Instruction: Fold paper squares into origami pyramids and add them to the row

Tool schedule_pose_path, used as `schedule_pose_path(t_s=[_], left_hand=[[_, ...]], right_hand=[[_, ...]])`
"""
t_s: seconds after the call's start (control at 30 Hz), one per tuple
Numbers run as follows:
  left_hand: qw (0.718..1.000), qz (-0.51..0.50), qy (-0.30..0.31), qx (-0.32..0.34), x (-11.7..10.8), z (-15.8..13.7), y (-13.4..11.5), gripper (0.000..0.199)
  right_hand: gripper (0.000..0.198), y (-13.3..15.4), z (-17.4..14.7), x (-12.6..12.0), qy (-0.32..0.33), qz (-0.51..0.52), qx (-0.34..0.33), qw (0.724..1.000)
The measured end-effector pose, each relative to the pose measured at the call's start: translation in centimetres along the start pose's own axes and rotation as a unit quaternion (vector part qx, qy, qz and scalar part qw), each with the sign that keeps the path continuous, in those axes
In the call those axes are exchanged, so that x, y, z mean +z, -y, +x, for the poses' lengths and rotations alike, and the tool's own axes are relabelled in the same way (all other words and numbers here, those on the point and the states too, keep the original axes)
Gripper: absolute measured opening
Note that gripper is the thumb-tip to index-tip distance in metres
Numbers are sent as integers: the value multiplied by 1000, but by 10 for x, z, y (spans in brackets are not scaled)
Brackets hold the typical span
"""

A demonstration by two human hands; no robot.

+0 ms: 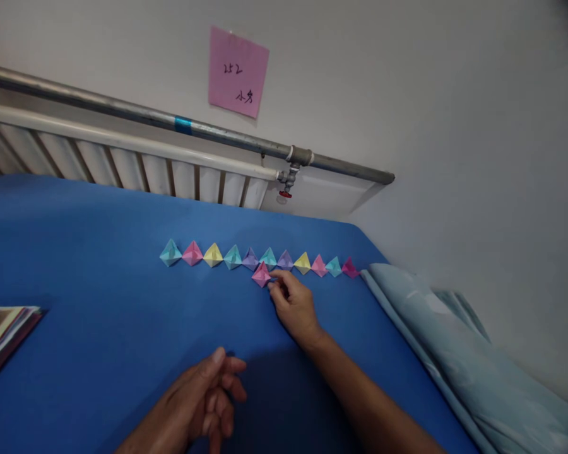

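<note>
1. Left hand (206,400): empty, fingers loosely apart, half curled, over blue surface (104,265).
2. Pink folded paper (261,275): just nearside of paper row (268,257), mid-row; likely light, crisp, easily crushed; best held gently by a corner.
3. Right hand (294,308): thumb and index pinch its right corner.

Wall (454,94): dim, grey, darkening toward your top-right corner.
Blue surface (99,265): broad shadow beside your right arm (360,384).
Pipe (123,108): faint glints.
Folded papers (267,257): slightly soft to you, colours clear.
</note>
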State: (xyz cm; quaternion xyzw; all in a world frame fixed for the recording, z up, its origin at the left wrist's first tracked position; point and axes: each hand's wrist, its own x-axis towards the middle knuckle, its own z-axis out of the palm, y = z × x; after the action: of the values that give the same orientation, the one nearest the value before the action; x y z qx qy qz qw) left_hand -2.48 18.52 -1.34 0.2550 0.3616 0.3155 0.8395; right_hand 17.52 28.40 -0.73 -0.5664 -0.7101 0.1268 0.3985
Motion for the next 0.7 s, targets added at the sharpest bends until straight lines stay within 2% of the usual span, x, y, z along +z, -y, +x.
schedule_pose_path(t_s=[0.13, 0.47, 0.7], left_hand=[[1000, 4, -14, 17, -2, 2, 7, 58], [997, 54, -26, 40, 5, -3, 1, 67], [989, 124, -7, 75, 11, -9, -8, 52]], right_hand=[[16, -2, -6, -6, -10, -28, 6, 1000], [20, -2, -6, -8, 53, -160, -20, 986], [22, 5, -6, -9, 62, -225, -20, 972]])
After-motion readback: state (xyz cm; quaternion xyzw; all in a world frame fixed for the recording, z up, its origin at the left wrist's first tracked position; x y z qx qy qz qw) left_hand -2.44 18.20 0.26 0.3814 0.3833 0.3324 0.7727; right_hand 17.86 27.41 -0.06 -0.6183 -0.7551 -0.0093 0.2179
